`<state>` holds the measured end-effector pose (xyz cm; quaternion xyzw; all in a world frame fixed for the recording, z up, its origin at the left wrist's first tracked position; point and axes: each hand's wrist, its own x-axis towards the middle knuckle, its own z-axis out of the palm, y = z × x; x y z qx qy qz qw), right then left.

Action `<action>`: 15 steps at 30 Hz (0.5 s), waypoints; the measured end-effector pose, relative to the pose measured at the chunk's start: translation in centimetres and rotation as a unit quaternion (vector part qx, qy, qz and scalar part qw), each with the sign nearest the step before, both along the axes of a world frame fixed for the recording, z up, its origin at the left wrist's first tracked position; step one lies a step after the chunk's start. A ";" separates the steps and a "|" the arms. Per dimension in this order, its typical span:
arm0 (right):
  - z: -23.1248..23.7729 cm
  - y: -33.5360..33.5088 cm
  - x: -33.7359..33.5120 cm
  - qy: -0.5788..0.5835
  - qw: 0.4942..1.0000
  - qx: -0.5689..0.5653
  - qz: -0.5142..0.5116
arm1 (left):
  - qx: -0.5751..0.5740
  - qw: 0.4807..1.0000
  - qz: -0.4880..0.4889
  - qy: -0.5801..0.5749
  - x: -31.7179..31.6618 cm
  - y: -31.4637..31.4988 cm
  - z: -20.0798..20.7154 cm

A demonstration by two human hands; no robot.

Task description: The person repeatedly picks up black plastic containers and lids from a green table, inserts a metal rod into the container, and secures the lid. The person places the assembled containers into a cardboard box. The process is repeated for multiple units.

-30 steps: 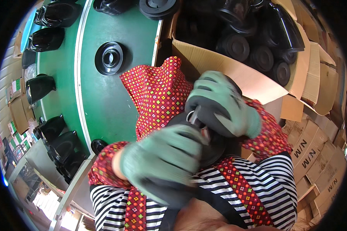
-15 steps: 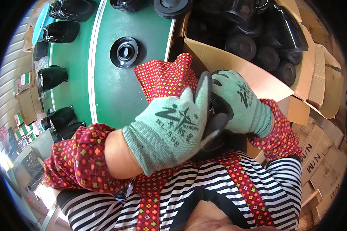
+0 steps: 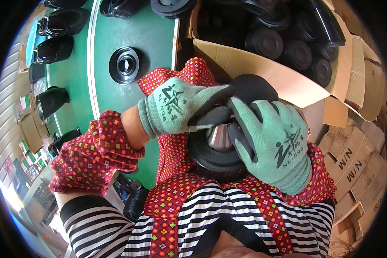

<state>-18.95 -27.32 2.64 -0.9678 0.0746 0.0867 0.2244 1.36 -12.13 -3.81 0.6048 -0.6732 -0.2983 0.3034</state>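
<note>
On the left side there is a long green table with a white strip running along it; behind it stands a pale ribbed wall, and strong white light shines at the lower left, while brown cartons are stacked at the right

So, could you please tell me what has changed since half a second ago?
The left hand has moved up the picture, the right hand down; they now come close together at the silver cone, which is partly uncovered. Any grip or release is unclear. The round black part on the green table and the open carton stayed put.
</note>
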 end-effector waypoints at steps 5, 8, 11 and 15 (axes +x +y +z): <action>1.3 1.2 0.1 -0.031 0.995 -0.080 0.040 | -0.054 0.997 0.025 -0.045 -0.2 1.6 -1.0; 1.0 0.4 0.0 -0.070 0.996 -0.044 0.023 | -0.100 0.991 0.070 -0.060 -0.8 1.1 -1.2; 1.6 -2.3 0.4 -0.064 0.985 0.152 0.053 | -0.100 0.984 0.089 -0.116 -1.3 2.1 1.0; -1.2 -7.7 4.4 -0.059 0.902 0.427 0.007 | -0.118 0.976 0.031 -0.179 -1.6 3.0 3.4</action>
